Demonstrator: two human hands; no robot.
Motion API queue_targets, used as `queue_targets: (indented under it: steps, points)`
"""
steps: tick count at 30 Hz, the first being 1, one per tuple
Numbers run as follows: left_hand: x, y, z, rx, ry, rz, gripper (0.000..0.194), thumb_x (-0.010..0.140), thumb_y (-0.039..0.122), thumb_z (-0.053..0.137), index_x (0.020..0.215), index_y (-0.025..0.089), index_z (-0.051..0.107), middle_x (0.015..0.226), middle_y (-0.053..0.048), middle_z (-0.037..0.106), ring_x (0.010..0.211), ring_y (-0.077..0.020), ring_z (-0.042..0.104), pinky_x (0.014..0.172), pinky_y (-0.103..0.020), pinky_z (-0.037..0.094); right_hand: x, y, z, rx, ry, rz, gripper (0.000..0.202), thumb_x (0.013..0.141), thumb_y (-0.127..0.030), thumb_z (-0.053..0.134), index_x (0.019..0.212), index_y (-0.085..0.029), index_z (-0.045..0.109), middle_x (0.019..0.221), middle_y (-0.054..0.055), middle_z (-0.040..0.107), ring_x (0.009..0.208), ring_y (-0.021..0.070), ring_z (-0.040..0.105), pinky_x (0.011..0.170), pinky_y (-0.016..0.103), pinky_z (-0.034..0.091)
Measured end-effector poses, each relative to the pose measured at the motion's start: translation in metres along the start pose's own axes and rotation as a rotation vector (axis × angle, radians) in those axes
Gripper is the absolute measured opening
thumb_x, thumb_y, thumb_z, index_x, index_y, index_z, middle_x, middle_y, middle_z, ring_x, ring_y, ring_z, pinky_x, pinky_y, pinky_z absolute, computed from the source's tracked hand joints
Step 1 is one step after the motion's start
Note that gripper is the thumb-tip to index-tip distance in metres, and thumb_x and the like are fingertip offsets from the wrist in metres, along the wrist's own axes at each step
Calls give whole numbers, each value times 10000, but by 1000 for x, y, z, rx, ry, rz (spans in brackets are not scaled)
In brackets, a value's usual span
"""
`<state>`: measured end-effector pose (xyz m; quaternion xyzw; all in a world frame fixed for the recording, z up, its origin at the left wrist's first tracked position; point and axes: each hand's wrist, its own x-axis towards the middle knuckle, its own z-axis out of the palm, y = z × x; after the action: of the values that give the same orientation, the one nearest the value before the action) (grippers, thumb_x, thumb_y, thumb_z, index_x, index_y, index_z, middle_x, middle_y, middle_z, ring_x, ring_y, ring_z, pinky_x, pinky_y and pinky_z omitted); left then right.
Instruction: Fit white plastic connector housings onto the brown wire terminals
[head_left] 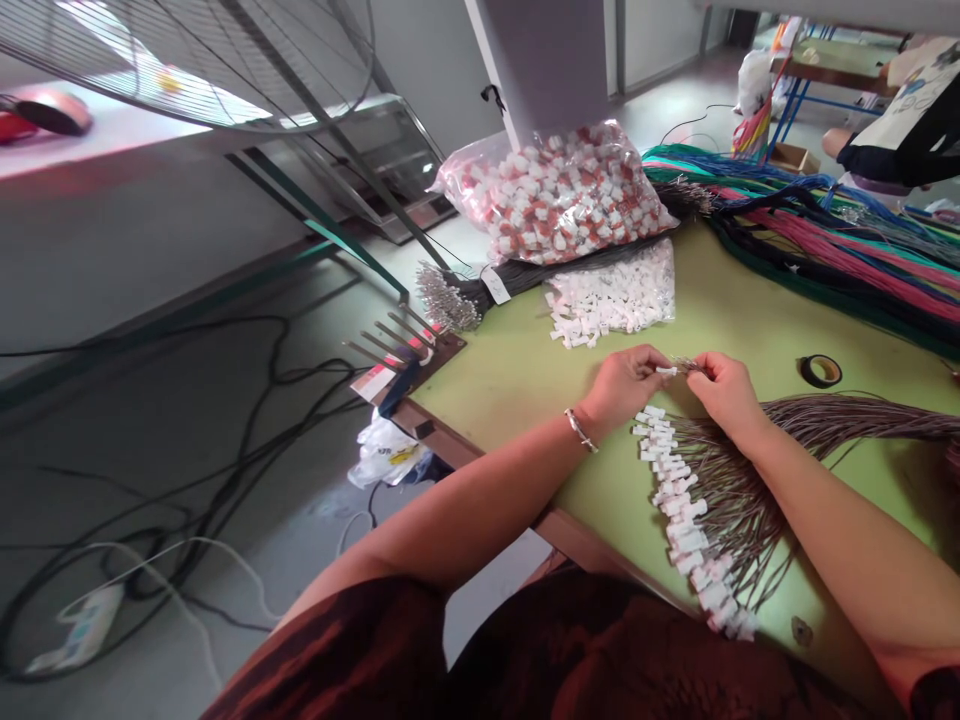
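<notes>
My left hand (628, 382) pinches a small white plastic connector (666, 370) between thumb and fingertips. Close beside it, my right hand (726, 396) is closed on the tips of several thin brown wires (688, 366) with metal ends. The two hands almost meet above the green tabletop (517, 375). Below them runs a curved row of white connectors (684, 520), each fitted on a brown wire. Those wires gather into a bundle (847, 415) that stretches to the right, partly behind my right forearm.
An open bag of white connectors (615, 295) lies beyond my hands, with a larger bag of white and orange pieces (562, 200) behind it. A black tape roll (820, 371) sits at right. Coloured wire bundles (840, 240) fill the far right. Metal pegs (390, 345) stand at the left corner.
</notes>
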<state>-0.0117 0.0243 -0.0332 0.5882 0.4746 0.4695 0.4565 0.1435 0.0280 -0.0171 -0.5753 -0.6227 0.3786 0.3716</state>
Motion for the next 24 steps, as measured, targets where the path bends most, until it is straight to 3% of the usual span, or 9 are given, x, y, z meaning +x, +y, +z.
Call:
queue_targets:
  steps: [3,5,11,16,20,24]
  points:
    - [-2,1,-3,172,-8,144,65,704,137,647,767,141,664,700,-16,671,623,-98,584,577,-204,448,0,1,0,-5,-8,-4,144,610,-301,514,626,-163,550,502,-38,472,465,84,351,441,221,271]
    - [-2,1,-3,186,-33,162,64,713,129,638,767,145,669,721,-17,679,641,-101,593,599,-208,458,0,1,1,-32,-5,-28,138,601,-299,524,620,-164,545,503,-35,482,472,87,366,452,223,285]
    - [2,-2,5,-65,-86,-35,44,713,107,634,753,124,632,627,6,643,544,-80,582,538,-194,469,1,3,3,-103,18,-72,134,614,-300,521,621,-168,540,511,-24,502,480,99,400,473,232,315]
    - [3,9,5,-227,-77,-205,59,715,77,635,746,102,592,542,15,606,481,-61,562,518,-180,468,1,0,1,-70,-10,-66,130,615,-281,510,635,-162,560,504,-36,481,469,88,372,454,223,297]
    - [3,11,4,-244,-77,-213,74,707,77,643,733,105,580,546,17,604,483,-57,558,524,-182,466,0,-1,0,-35,-5,-32,135,610,-281,512,628,-158,564,491,-44,458,459,80,344,437,219,271]
    - [3,3,6,-241,-51,-132,78,689,90,648,729,114,585,611,9,624,546,-70,578,577,-206,481,0,-1,1,-9,-6,2,128,601,-276,515,620,-159,563,486,-48,450,453,78,333,428,219,257]
